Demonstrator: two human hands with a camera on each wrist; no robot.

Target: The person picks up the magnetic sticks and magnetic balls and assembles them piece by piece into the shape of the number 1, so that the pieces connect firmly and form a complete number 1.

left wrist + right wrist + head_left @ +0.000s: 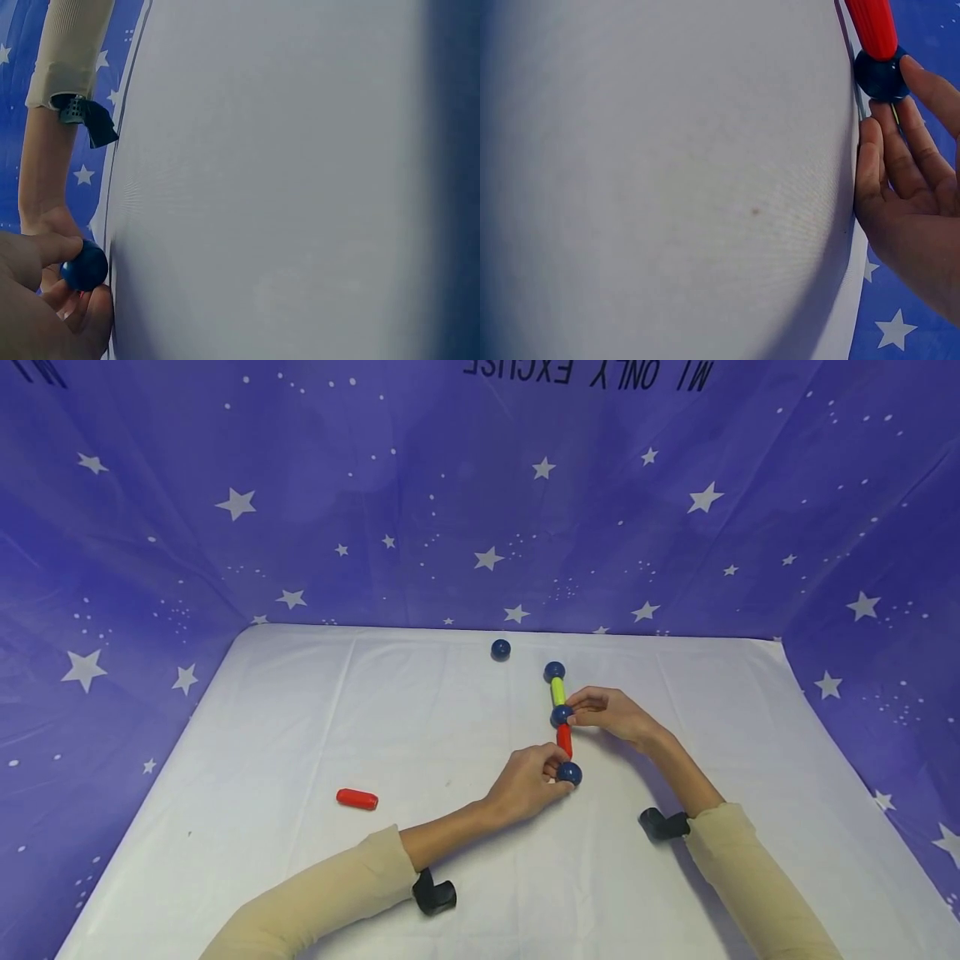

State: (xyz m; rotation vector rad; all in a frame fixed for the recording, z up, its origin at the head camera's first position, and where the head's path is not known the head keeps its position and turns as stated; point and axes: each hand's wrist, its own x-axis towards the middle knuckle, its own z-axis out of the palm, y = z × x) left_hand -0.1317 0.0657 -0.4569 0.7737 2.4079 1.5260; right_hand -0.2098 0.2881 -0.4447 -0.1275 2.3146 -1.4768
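Note:
A chain of balls and rods runs down the table in the head view. Its far blue ball [554, 672] joins a yellow-green rod [558, 692], then comes a middle blue ball [561, 716], a red rod [564, 740] and a near blue ball [569, 774]. My left hand [527, 783] pinches the near ball between thumb and fingers, as the left wrist view also shows on that ball [85, 266]. With thumb and fingertips my right hand [611, 713] grips the middle ball [882, 76], and the red rod [873, 28] meets it in the right wrist view.
A loose red rod [357, 799] lies on the white tablecloth [420, 710] at the left. Near the back edge sits a separate blue ball [501, 650]. Behind the table hangs a purple cloth [420, 502] with white stars. Black wrist devices [435, 893] show below both forearms.

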